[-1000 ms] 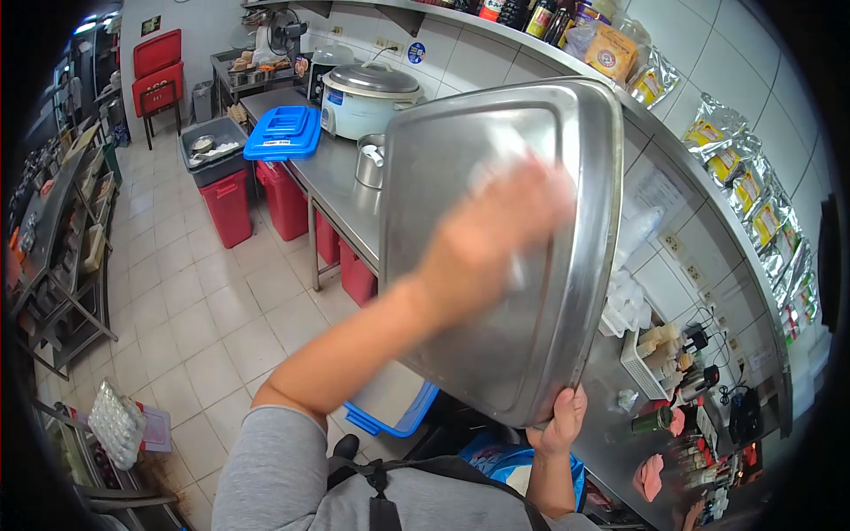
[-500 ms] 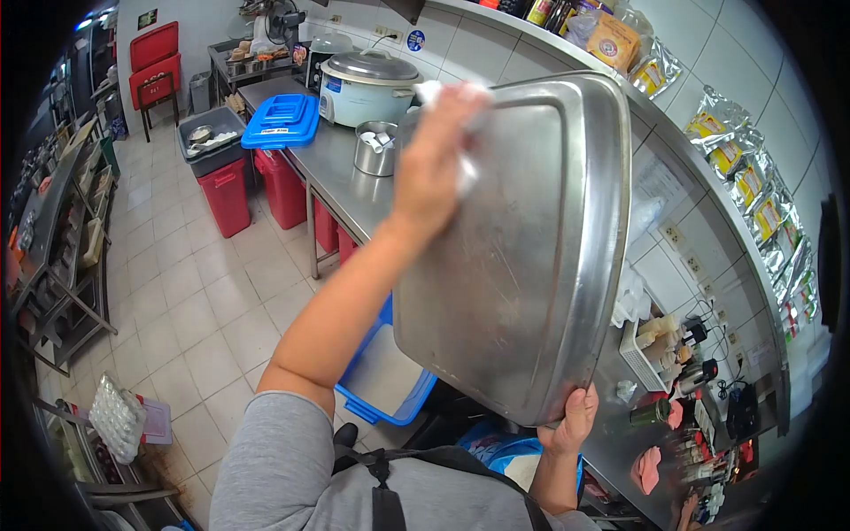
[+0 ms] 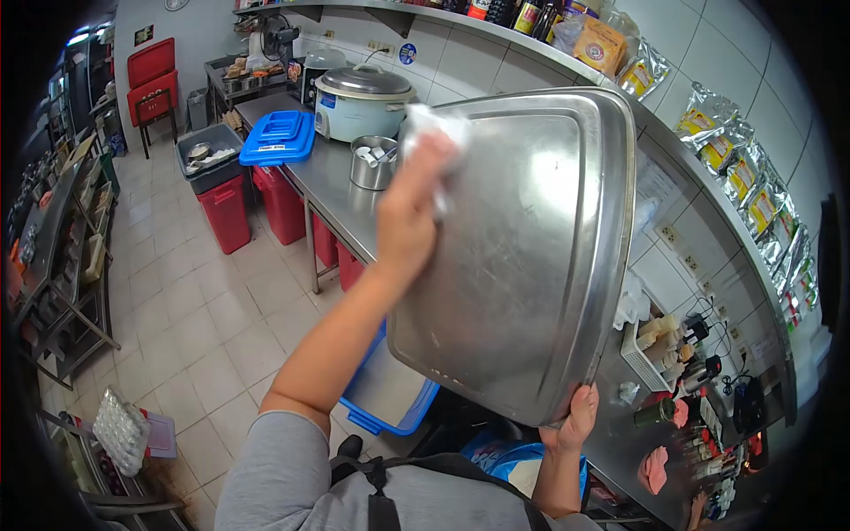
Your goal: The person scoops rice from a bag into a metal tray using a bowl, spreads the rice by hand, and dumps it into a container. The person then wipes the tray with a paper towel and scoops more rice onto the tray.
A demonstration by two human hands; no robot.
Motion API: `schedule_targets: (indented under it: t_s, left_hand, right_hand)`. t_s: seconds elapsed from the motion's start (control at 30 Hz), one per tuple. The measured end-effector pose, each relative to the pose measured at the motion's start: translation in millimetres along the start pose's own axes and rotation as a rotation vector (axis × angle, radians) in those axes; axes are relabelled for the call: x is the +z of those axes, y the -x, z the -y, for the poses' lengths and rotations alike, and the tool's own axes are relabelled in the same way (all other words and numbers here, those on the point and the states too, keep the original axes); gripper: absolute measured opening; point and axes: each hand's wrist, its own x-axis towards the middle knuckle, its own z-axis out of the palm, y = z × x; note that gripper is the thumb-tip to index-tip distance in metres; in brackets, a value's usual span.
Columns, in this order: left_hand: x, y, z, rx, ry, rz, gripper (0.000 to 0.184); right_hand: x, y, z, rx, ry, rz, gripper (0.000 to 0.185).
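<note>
A large rectangular stainless-steel tray [image 3: 505, 257] is held up tilted in front of me, one broad, lightly scratched face toward me. My right hand [image 3: 574, 418] grips its lower right corner, thumb on the near face and the other fingers mostly hidden behind. Near the upper left edge of that face, my left hand [image 3: 414, 199] is closed on a crumpled white cloth or paper [image 3: 450, 133], pressed against the metal. Motion smears the left fingers and the white material.
A steel counter [image 3: 341, 208] carries a rice cooker [image 3: 365, 102], a metal pot [image 3: 370, 173] and bottles. Below the tray stands a blue-rimmed bin [image 3: 390, 389] with pale contents. Red bins [image 3: 225, 217] line the counter's left side. Foil packets [image 3: 739, 181] hang from the shelf.
My left hand and the white material have shifted slightly down and left in view. The tray's top edge sits a little lower. My right hand keeps its grip on the corner.
</note>
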Motion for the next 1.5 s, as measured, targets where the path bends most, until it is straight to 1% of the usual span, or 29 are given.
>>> schedule_targets:
  t_s: [0.1,0.17,0.2,0.27,0.33,0.37,0.47,0.5,0.57,0.63,0.67,0.7,0.73,0.77,0.83,0.9,0.93,1.0,1.1,1.13,1.2,1.27,1.3,1.33,1.37,1.4,1.43,1.5]
  left_hand:
    - [2.2,-23.1,9.0,-0.124,0.072,-0.125,0.045]
    - [19.8,-25.3,-9.9,-0.157,0.329,-0.123,0.045]
    - [28.1,-25.1,-31.8,-0.168,0.395,-0.091,0.045]
    - [42.1,-18.3,-66.2,-0.044,0.330,0.029,0.043]
    - [53.2,2.3,-81.0,0.059,0.313,0.142,0.043]
    - [55.5,15.2,-87.0,0.207,0.256,0.187,0.040]
    - [49.8,80.5,-95.4,0.264,0.309,0.418,0.035]
    - [45.9,99.6,-94.1,0.244,0.353,0.445,0.032]
    - [33.5,126.6,-91.3,0.201,0.446,0.502,0.027]
    - [19.1,123.5,-92.6,-0.090,0.530,0.478,0.018]
    - [16.8,117.6,-97.1,-0.360,0.586,0.430,0.015]
    - [19.0,108.8,-104.6,-0.717,0.724,0.273,0.014]
    - [15.4,91.0,-102.8,-0.885,0.965,0.244,0.019]
    - [15.6,71.6,-102.9,-0.962,1.076,0.194,0.027]
    - [16.0,48.6,-88.1,-0.963,1.174,0.154,0.027]
    - [13.9,33.8,-79.9,-0.864,0.980,0.103,0.028]
    - [15.0,33.1,-76.1,-0.774,0.767,0.080,0.029]
    - [17.3,35.9,-66.7,-0.590,0.346,0.032,0.032]
    - [21.6,33.3,-63.9,0.280,-0.382,-0.174,0.038]
    - [21.9,40.0,-49.9,0.381,-0.328,-0.057,0.037]
    - [18.0,36.5,-34.3,0.462,-0.255,0.259,0.039]
    - [18.1,46.1,-55.3,0.158,-0.002,0.313,0.045]
    - [17.0,55.4,-60.7,0.191,-0.039,0.357,0.049]
    - [16.7,67.7,-68.4,0.238,-0.027,0.409,0.047]
    - [18.7,84.3,-75.6,0.318,0.017,0.456,0.046]
    - [20.3,102.4,-79.6,0.451,0.003,0.518,0.045]
    - [24.2,103.6,-81.6,0.582,0.138,0.521,0.036]
    - [26.6,81.0,-80.6,0.625,0.150,0.501,0.039]
  right_hand:
    - [-4.8,2.7,-0.6,0.004,0.022,0.047,0.044]
    - [-3.0,-0.5,1.4,0.007,0.075,0.043,0.044]
    - [-2.1,-6.3,2.3,0.006,0.101,0.049,0.043]
    - [-2.6,-12.7,5.5,-0.010,0.158,0.050,0.042]
    - [0.0,-19.0,7.6,-0.033,0.171,0.020,0.041]
    - [1.7,-22.9,9.9,-0.046,0.159,-0.008,0.041]
    - [2.9,-34.6,14.3,-0.091,0.128,-0.123,0.039]
    - [-0.2,-35.7,15.2,-0.101,0.122,-0.174,0.039]
    - [-15.6,-36.6,15.8,-0.125,0.068,-0.140,0.038]
    - [-16.5,-38.9,18.4,-0.147,0.046,-0.128,0.036]
    - [-14.0,-38.9,19.9,-0.157,0.046,-0.132,0.036]
    - [-12.8,-37.4,21.1,-0.165,0.046,-0.133,0.035]
    - [-18.7,-35.7,19.0,-0.165,0.027,-0.141,0.034]
    - [-15.2,-34.1,20.4,-0.156,0.017,-0.157,0.034]
    - [-4.0,-34.9,22.6,-0.143,-0.009,-0.176,0.033]
    - [-4.5,-32.9,22.9,-0.119,-0.049,-0.114,0.033]
    - [-5.0,-31.5,23.1,-0.109,-0.067,-0.086,0.033]
    - [-1.2,-29.0,20.2,-0.101,-0.090,-0.111,0.033]
    - [-0.8,-25.1,15.8,-0.116,-0.106,-0.090,0.033]
    - [-1.0,-24.9,13.9,-0.123,-0.109,-0.064,0.033]
    - [7.9,-23.5,18.2,-0.134,-0.058,-0.104,0.034]
    - [14.2,-23.3,21.2,-0.144,-0.002,-0.103,0.034]
    - [12.9,-22.8,22.7,-0.156,0.034,-0.092,0.035]
    - [11.4,-23.4,22.9,-0.172,0.070,-0.079,0.035]
    - [10.7,-24.7,22.1,-0.171,0.112,-0.092,0.036]
    - [9.7,-26.6,21.2,-0.174,0.156,-0.103,0.037]
    - [8.4,-26.5,19.4,-0.177,0.203,-0.114,0.037]
    - [-4.5,-16.6,9.1,-0.182,0.285,-0.080,0.040]
